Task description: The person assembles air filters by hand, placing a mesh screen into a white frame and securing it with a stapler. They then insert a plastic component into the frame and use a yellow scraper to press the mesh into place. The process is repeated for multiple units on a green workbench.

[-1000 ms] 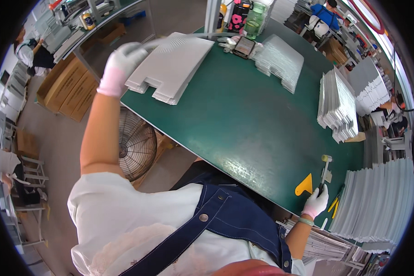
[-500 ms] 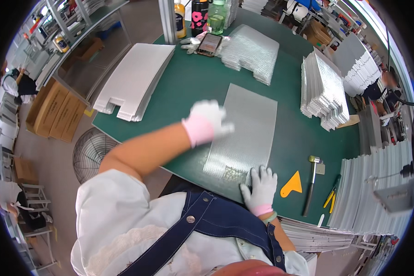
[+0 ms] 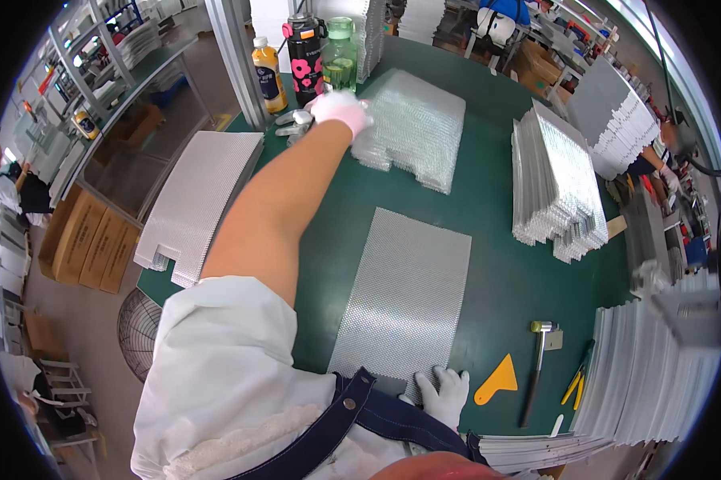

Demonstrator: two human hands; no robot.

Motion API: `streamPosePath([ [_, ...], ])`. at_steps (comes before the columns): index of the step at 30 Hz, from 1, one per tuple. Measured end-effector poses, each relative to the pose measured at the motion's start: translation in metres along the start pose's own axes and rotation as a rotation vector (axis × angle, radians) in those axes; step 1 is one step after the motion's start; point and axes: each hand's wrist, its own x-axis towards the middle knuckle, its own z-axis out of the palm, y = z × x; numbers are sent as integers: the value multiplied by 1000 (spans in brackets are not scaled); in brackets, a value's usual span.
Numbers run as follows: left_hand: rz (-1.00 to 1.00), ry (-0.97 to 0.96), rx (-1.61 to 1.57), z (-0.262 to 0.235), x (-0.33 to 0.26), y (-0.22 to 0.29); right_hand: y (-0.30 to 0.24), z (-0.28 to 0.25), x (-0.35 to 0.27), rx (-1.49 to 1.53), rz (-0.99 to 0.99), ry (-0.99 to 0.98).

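Observation:
A flat silver mesh sheet (image 3: 408, 292) lies on the green table (image 3: 496, 264) in front of me. My right hand (image 3: 444, 394), in a white glove, rests flat on the sheet's near edge. My left hand (image 3: 340, 110), also gloved, reaches far across the table and touches the left edge of a stack of clear bubbled sheets (image 3: 412, 132) at the back. Whether its fingers grip a sheet is not clear.
A stack of white mesh panels (image 3: 196, 204) lies at the table's left edge, another stack (image 3: 556, 188) at the right. A hammer (image 3: 536, 364), a yellow scraper (image 3: 496, 380) and pliers (image 3: 575, 384) lie near right. Bottles (image 3: 304, 56) stand at the back. A fan (image 3: 136, 332) is on the floor.
My left hand left the mesh sheet and stretched out to the bubbled stack at the back. My right hand stayed on the sheet's near edge. The view shifted forward.

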Motion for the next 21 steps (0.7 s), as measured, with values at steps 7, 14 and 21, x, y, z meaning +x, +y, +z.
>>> streamPosePath([
  [7,264,-132,-1211,-53,36,-13,-4,-3,4,23,-11,30],
  [14,175,-146,-1673,-32,32,-13,-10,-6,3,58,-14,80],
  [21,637,-164,-2081,-77,-46,-5,-13,-9,2,18,-26,90],
])
